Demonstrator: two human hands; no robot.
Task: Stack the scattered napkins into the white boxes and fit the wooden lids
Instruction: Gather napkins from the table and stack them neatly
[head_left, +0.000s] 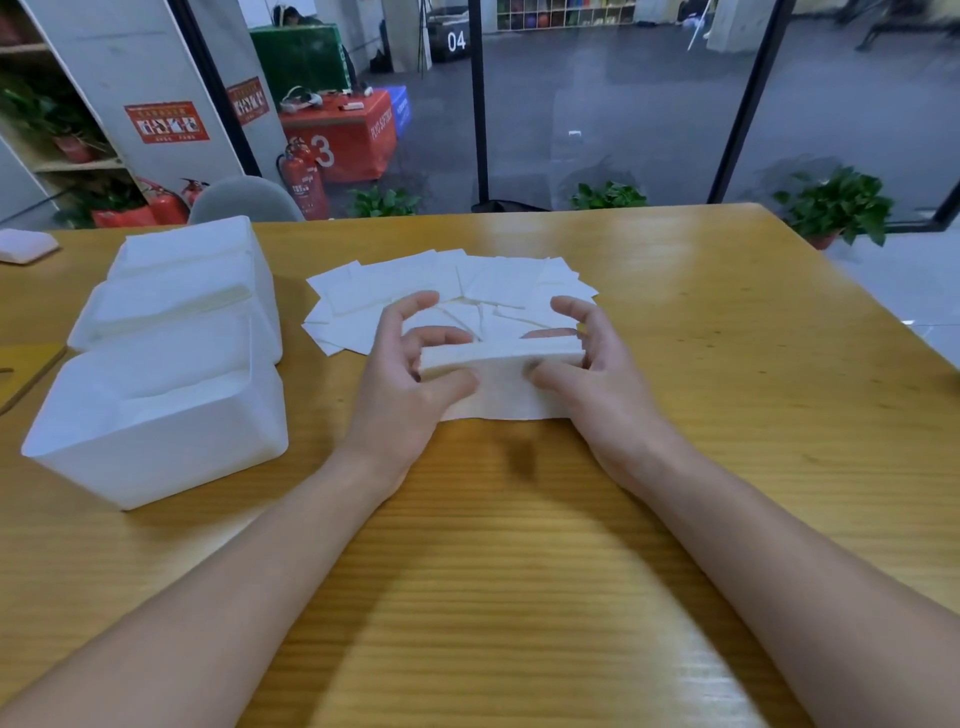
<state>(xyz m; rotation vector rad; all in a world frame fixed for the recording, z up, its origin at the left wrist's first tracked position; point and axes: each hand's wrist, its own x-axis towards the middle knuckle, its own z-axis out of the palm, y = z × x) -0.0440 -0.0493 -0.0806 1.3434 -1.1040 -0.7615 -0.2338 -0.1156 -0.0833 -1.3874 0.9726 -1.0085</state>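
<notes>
Wooden table (675, 322) first: its yellow grained top carries everything. Toward its left edge stand three white boxes in a row running from the near side to the far side; the nearest box (156, 421) seems to hold a low layer of napkins, while the middle box (171, 312) and the farthest box (192, 249) look filled nearly to their rims, though white on white makes the levels hard to read. None of the three wears a lid. At the table's left edge a flat brown panel (26, 369) pokes into view, possibly a wooden lid, but too little shows to be sure. Toward the far side, around the table's middle, scattered napkins (452, 291) lie fanned and overlapping, so by my judgement the job is perhaps past halfway on stacking, with this heap still to gather and every lid still to fit. Just nearer than that heap sits a squared napkin stack (501, 356), raised slightly over a loose napkin sheet (498, 400) lying flat beneath it. Both forearms reach in from the near edge. Left hand (410, 364) grips the stack's left end, thumb on the near face, fingers curled over the top. Right hand (592, 358) grips the right end likewise, with its forefinger lifted and bent above the pile.
</notes>
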